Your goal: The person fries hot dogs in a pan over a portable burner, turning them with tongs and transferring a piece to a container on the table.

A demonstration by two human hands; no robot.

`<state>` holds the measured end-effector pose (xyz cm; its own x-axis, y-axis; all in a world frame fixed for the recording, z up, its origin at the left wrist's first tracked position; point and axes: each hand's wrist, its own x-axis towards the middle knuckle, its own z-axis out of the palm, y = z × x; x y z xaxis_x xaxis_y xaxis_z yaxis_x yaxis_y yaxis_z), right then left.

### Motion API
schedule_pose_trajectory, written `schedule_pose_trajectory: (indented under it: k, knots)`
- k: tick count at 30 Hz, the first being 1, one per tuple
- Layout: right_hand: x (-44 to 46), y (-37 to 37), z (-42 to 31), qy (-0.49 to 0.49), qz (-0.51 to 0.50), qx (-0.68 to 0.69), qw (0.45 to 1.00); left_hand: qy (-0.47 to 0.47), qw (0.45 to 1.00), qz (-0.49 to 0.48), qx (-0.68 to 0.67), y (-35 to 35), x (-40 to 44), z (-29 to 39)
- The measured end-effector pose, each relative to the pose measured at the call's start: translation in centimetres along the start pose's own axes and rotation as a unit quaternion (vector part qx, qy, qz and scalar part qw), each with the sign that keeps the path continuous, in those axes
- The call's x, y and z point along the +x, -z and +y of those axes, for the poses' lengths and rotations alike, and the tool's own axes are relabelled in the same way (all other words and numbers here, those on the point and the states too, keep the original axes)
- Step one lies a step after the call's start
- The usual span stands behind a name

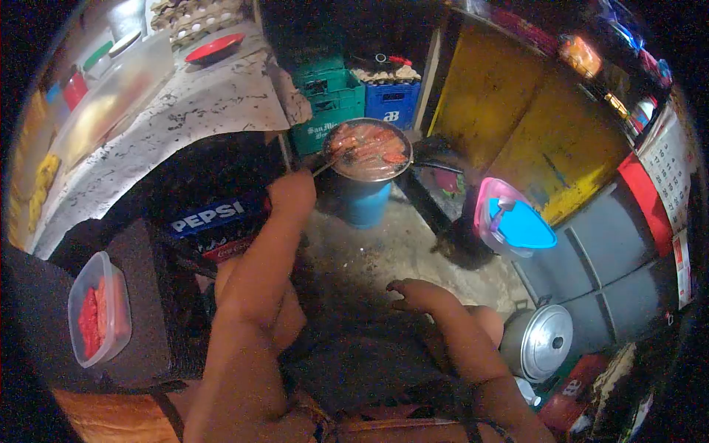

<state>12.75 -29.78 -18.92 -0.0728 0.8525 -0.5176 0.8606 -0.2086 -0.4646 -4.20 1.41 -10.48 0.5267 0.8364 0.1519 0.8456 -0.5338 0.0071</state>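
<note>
A frying pan [373, 179] with several reddish, sausage-like pieces [369, 140] in bubbling liquid sits above a blue cylindrical base [367, 209]. My left hand [292, 190] is closed around a thin-handled utensil [323, 169], whose far end reaches into the pan at its left side. The utensil's tip is lost among the food, so its kind is unclear. Near my right knee, my right hand [422, 297] holds nothing, its fingers loosely bent and apart. The pan's black handle [437, 166] points right, away from both hands.
On the left stands a plastic container [122, 325] of red meat pieces. A counter [214, 96] bears a red plate [215, 49] and egg trays [193, 16]. Green crates [325, 100] and a blue crate [391, 102] are behind the pan. Rightward are a pink-and-blue container [528, 221] and a lidded pot [548, 343].
</note>
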Motion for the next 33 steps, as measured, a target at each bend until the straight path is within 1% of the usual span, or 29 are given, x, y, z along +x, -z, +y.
schedule_pose_trajectory:
  k: [3,6,9,12,15,18,21,23,27,30,33]
  knots:
    - [0.6,-0.3,0.0,-0.023,-0.016,-0.008,1.000,0.012,0.999,-0.045,0.023,-0.5,1.0,0.7]
    - [1.0,-0.9,1.0,0.000,-0.006,0.006,1.000,-0.003,1.000,-0.018,0.021,-1.4,1.4,0.6]
    - [1.0,-1.3,1.7,0.026,0.012,0.020,0.999,-0.009,0.999,0.036,-0.032,-1.3,1.6,-0.3]
    - [0.7,-0.7,0.9,-0.006,-0.006,0.006,1.000,0.044,0.995,0.028,-0.083,-0.6,1.9,-0.9]
    - [-0.8,0.1,-0.4,0.001,0.029,0.043,0.999,0.003,0.987,0.038,-0.153,0.1,1.7,-1.7]
    - [-1.1,0.5,-1.0,0.016,0.031,0.047,0.998,0.009,0.985,0.071,-0.159,2.0,0.2,-0.7]
    - [0.3,-1.0,0.6,0.036,0.041,0.019,0.998,-0.006,0.987,0.047,-0.156,0.5,1.0,-0.8]
    - [1.4,-1.9,1.6,0.029,0.043,0.021,0.998,-0.020,0.988,0.039,-0.146,-1.2,1.6,-1.2]
    - [1.5,-0.9,0.8,0.013,0.021,0.012,1.000,-0.019,0.991,0.031,-0.130,-0.1,1.1,-0.6]
    - [2.9,-1.4,1.5,-0.012,-0.006,0.035,0.999,0.002,0.987,0.026,-0.158,1.0,0.7,0.0]
    - [1.6,-0.8,0.8,-0.013,0.005,0.011,1.000,-0.040,0.984,0.040,-0.168,1.2,0.3,-0.3]
